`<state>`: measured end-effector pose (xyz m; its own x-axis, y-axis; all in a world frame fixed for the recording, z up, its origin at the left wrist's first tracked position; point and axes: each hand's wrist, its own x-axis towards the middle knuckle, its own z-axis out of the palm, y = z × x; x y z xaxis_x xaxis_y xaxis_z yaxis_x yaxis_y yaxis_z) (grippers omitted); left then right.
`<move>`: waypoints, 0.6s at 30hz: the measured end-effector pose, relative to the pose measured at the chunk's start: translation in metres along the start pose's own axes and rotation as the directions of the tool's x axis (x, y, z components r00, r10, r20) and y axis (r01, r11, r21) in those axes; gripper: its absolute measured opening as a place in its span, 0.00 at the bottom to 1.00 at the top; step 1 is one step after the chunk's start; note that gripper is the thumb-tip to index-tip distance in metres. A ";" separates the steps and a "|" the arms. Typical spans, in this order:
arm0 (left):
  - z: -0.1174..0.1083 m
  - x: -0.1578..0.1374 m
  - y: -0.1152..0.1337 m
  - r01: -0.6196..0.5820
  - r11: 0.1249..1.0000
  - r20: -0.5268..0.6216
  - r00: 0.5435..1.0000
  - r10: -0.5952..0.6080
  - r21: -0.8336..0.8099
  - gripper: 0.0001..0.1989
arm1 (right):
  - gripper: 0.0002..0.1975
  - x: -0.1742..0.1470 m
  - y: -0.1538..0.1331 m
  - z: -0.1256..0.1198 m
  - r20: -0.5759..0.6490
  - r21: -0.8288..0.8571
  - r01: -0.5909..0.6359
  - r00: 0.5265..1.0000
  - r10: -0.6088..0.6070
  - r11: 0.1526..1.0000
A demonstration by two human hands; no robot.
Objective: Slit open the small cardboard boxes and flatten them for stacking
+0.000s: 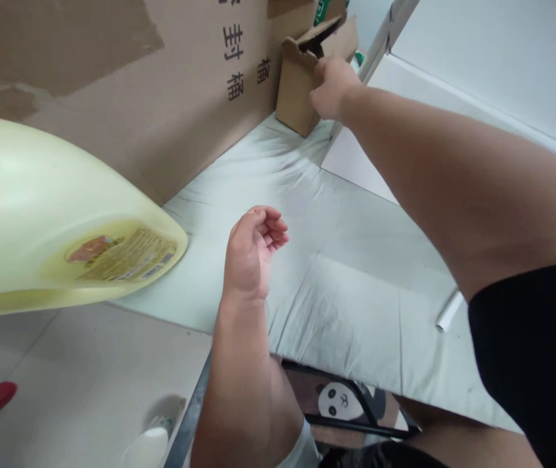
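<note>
Small box (293, 91) beside large carton (175, 110); right grip (335, 89) there, can't tell if clamped; left grip (254, 250) apart.

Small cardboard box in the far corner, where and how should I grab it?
Probably pinch the small cardboard box by its upper rim, coming from the near right, where the right hand is: the top gapes open, exposing an edge, while the large carton crowds its left side.
</note>
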<state>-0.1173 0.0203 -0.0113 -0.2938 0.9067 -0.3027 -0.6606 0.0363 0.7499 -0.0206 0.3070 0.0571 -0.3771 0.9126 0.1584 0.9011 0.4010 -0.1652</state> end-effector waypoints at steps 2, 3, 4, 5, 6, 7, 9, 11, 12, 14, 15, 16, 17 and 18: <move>0.001 -0.001 0.000 -0.017 0.999 -0.025 1.000 0.017 -0.029 0.10 | 0.13 -0.018 -0.008 -0.007 -0.025 0.006 -0.019 0.999 0.020 1.000; 0.001 -0.001 0.001 -0.024 0.999 -0.041 0.999 0.022 -0.049 0.10 | 0.12 -0.031 -0.011 -0.012 -0.025 0.021 0.009 1.000 -0.009 1.000; 0.001 -0.001 0.001 -0.033 0.997 -0.059 0.998 0.029 -0.074 0.10 | 0.13 -0.046 -0.015 -0.017 -0.018 0.040 0.050 0.999 -0.049 0.998; 0.000 -0.002 0.001 -0.045 0.994 -0.078 0.996 0.037 -0.100 0.09 | 0.15 -0.063 -0.016 -0.022 -0.018 0.055 0.091 0.996 -0.091 0.994; -0.001 -0.002 0.002 -0.057 0.990 -0.098 0.994 0.045 -0.127 0.09 | 0.19 -0.083 -0.016 -0.026 -0.027 0.066 0.117 0.993 -0.115 0.991; -0.003 -0.002 0.003 -0.071 0.986 -0.121 0.991 0.053 -0.153 0.08 | 0.20 -0.104 -0.014 -0.031 -0.022 0.094 0.144 0.989 -0.143 0.985; -0.006 -0.002 0.006 -0.110 0.974 -0.182 0.980 0.074 -0.196 0.07 | 0.19 -0.152 -0.003 -0.042 -0.012 0.175 0.210 0.977 -0.211 0.962; -0.010 -0.001 0.009 -0.162 0.963 -0.256 0.961 0.104 -0.214 0.07 | 0.18 -0.204 0.014 -0.055 -0.091 0.358 0.371 0.927 -0.363 0.857; -0.011 -0.001 0.010 -0.190 0.959 -0.290 0.949 0.124 -0.209 0.07 | 0.18 -0.231 0.024 -0.063 -0.141 0.413 0.432 0.900 -0.413 0.802; -0.010 0.001 0.008 -0.243 0.956 -0.325 0.928 0.179 -0.166 0.08 | 0.19 -0.281 0.043 -0.079 -0.209 0.459 0.484 0.874 -0.439 0.745; -0.009 0.001 0.005 -0.270 0.954 -0.322 0.921 0.218 -0.128 0.08 | 0.20 -0.305 0.052 -0.087 -0.235 0.461 0.480 0.877 -0.419 0.746; -0.006 0.001 0.002 -0.301 0.950 -0.301 0.916 0.265 -0.080 0.08 | 0.22 -0.328 0.060 -0.094 -0.278 0.445 0.478 0.878 -0.390 0.757; -0.002 0.001 -0.003 -0.339 0.940 -0.261 0.910 0.322 -0.024 0.07 | 0.24 -0.349 0.068 -0.100 -0.310 0.426 0.462 0.882 -0.355 0.778; 0.003 0.000 -0.008 -0.384 0.923 -0.201 0.902 0.383 0.035 0.06 | 0.24 -0.367 0.075 -0.103 -0.342 0.432 0.421 0.895 -0.287 0.798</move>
<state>-0.1098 0.0214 -0.0153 -0.6570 0.7467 -0.1042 -0.4723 -0.2999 0.8289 0.2080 -0.0064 0.0871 -0.5230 0.6739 0.5218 0.4676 0.7387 -0.4854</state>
